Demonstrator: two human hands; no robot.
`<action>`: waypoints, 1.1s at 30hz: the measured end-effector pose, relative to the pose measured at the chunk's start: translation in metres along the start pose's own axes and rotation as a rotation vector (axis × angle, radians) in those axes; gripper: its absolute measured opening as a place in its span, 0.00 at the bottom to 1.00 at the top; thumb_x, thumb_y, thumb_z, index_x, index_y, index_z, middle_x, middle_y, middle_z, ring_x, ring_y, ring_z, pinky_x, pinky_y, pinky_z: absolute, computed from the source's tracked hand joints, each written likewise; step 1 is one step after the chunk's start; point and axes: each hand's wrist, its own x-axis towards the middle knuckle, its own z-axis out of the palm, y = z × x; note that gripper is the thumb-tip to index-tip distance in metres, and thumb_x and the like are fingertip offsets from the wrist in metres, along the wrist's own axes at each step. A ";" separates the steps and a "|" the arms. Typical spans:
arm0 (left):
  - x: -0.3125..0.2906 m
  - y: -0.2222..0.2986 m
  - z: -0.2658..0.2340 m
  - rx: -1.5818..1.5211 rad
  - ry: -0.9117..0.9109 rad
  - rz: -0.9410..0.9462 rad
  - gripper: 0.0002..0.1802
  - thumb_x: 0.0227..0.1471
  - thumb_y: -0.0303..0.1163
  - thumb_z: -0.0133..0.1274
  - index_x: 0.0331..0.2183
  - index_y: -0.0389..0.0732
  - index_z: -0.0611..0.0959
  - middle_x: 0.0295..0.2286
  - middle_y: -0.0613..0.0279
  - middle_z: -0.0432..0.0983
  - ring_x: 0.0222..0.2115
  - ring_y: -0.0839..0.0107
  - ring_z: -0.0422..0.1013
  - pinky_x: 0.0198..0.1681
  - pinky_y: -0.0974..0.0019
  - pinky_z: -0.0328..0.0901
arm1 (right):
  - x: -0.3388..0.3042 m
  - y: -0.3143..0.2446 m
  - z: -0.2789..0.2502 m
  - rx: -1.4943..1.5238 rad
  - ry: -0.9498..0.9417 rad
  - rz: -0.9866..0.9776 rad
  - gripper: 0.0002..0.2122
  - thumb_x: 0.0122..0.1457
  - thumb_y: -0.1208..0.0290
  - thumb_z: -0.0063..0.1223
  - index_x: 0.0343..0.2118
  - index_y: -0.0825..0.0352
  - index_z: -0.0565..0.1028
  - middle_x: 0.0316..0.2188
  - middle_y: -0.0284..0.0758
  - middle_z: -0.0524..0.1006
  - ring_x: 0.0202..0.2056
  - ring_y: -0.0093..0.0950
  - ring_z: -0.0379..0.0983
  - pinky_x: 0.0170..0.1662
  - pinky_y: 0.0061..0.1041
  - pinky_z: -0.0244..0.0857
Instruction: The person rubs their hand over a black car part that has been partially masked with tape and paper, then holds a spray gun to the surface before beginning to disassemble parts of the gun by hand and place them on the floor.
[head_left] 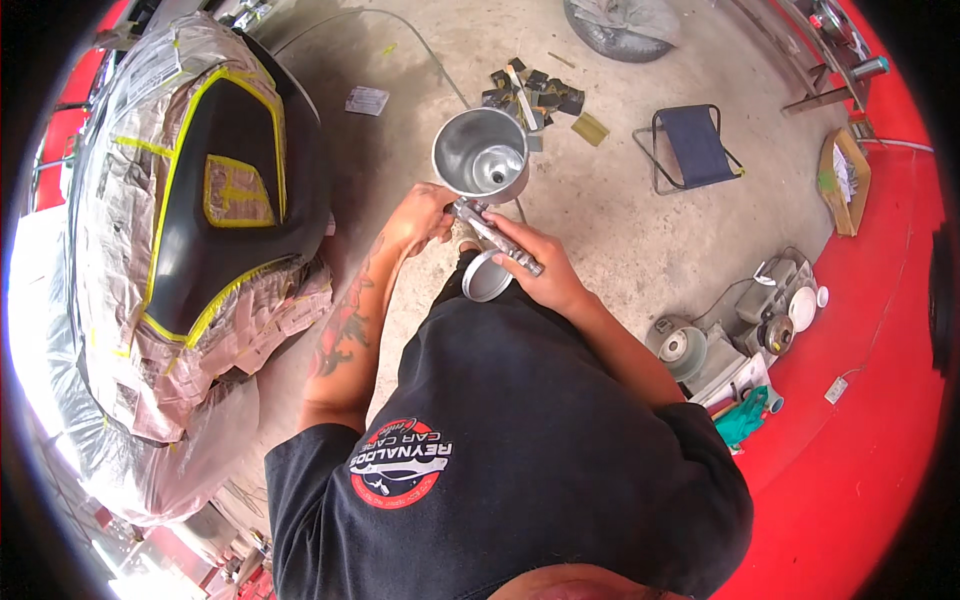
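A metal spray gun (pixel 484 228) is held in front of my body, with its round silver cup (pixel 448 160) uncovered at the top. Inside the cup, the bare metal wall and a dark outlet hole show. My right hand (pixel 545 262) is closed round the gun's handle. Just below its fingers is a round, pale, shallow lid (pixel 488 278); whether those fingers also grip it, I cannot tell. My left hand (pixel 424 218) is closed at the gun's other end, beneath the cup, its fingertips partly hidden.
On the left stands a car part (pixel 200 240) masked with paper and yellow tape. Sandpaper scraps (pixel 550 95) lie on the floor ahead, near a covered tyre (pixel 620 35). A folding stool (pixel 697 147), a cardboard box (pixel 852 190) and several containers (pixel 680 345) stand to the right.
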 end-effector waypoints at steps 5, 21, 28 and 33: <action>0.010 -0.020 0.000 -0.340 -0.092 -0.020 0.20 0.66 0.39 0.47 0.39 0.29 0.80 0.15 0.70 0.61 0.14 0.78 0.57 0.21 0.69 0.59 | -0.001 0.003 -0.001 -0.025 0.007 0.001 0.25 0.58 0.81 0.57 0.61 0.68 0.69 0.57 0.40 0.75 0.55 0.29 0.73 0.57 0.27 0.65; 0.014 -0.036 0.005 -0.598 -0.212 0.156 0.13 0.64 0.39 0.53 0.34 0.39 0.74 0.18 0.68 0.66 0.17 0.78 0.59 0.27 0.68 0.63 | 0.010 0.009 0.003 0.073 0.033 0.016 0.26 0.56 0.80 0.57 0.61 0.68 0.68 0.55 0.43 0.76 0.55 0.33 0.74 0.57 0.28 0.65; 0.001 -0.062 0.012 -0.650 -0.680 -0.048 0.42 0.57 0.61 0.50 0.57 0.36 0.65 0.53 0.42 0.69 0.52 0.47 0.71 0.53 0.43 0.68 | 0.017 0.017 0.005 0.114 0.157 -0.007 0.26 0.56 0.79 0.58 0.60 0.69 0.69 0.54 0.45 0.76 0.54 0.31 0.74 0.56 0.27 0.65; -0.001 -0.062 0.017 -0.588 -0.597 0.004 0.38 0.55 0.50 0.57 0.57 0.37 0.65 0.52 0.40 0.70 0.49 0.38 0.73 0.56 0.42 0.67 | 0.017 0.019 0.006 0.102 0.195 -0.011 0.26 0.56 0.78 0.58 0.60 0.68 0.69 0.51 0.44 0.77 0.52 0.32 0.75 0.55 0.27 0.66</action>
